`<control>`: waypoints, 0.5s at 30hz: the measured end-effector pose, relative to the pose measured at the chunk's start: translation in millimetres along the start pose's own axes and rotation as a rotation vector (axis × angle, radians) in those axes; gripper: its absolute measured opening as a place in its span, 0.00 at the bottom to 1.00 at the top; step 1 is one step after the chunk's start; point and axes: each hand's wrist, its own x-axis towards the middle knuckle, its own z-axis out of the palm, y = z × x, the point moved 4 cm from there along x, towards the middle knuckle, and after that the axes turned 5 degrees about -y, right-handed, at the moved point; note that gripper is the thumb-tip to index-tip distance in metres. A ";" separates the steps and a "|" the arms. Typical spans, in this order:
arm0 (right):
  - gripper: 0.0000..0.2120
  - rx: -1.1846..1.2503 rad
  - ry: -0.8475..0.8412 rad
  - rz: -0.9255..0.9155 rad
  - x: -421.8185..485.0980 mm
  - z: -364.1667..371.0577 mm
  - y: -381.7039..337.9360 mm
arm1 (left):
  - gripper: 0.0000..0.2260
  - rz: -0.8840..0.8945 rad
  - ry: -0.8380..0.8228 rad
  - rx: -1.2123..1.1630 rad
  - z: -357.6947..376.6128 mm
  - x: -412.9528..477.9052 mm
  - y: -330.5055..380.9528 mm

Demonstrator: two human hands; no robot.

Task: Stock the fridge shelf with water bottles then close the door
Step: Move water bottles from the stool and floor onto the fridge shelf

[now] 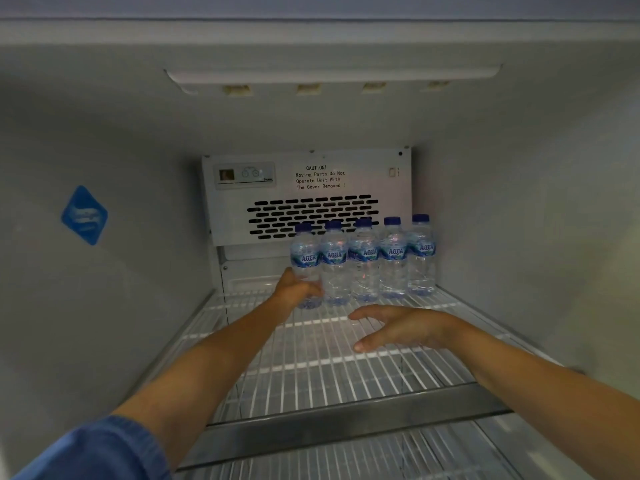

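Several small water bottles with blue caps and blue labels stand in a row at the back of the white wire fridge shelf (322, 372). My left hand (294, 289) grips the lower part of the leftmost bottle (304, 251), which stands at the row's left end. The bottle beside it (334, 261) touches it on the right. My right hand (398, 329) hovers over the shelf in front of the row, fingers spread and relaxed, holding nothing.
A white panel with vent slots (311, 216) and a caution notice fills the back wall behind the bottles. The fridge's left wall carries a blue sticker (84, 215). The shelf's grey front rail (346, 427) runs under my forearms, with a lower wire shelf (398, 459) beneath.
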 end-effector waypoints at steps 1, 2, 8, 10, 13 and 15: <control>0.37 -0.006 -0.006 0.002 0.4 0.0 0.2 | 0.29 -0.001 -0.008 0.006 0.1 -2.6 0.7; 0.38 -0.015 -0.013 0.003 0.3 0.3 -0.1 | 0.30 -0.012 -0.022 0.017 -1.2 -1.9 -0.5; 0.38 -0.088 -0.034 0.048 -11.3 5.6 -9.3 | 0.45 -0.082 -0.037 0.277 -16.9 -51.4 18.0; 0.34 -0.187 0.027 0.080 -16.2 9.6 -16.6 | 0.33 -0.058 0.030 0.377 -24.3 -86.0 30.6; 0.26 -0.390 0.142 0.103 -14.5 21.9 -41.5 | 0.17 0.124 0.162 0.607 -37.9 -141.8 52.1; 0.23 -0.482 0.190 0.082 -14.5 38.6 -69.1 | 0.11 0.226 0.217 0.717 -47.3 -183.9 62.4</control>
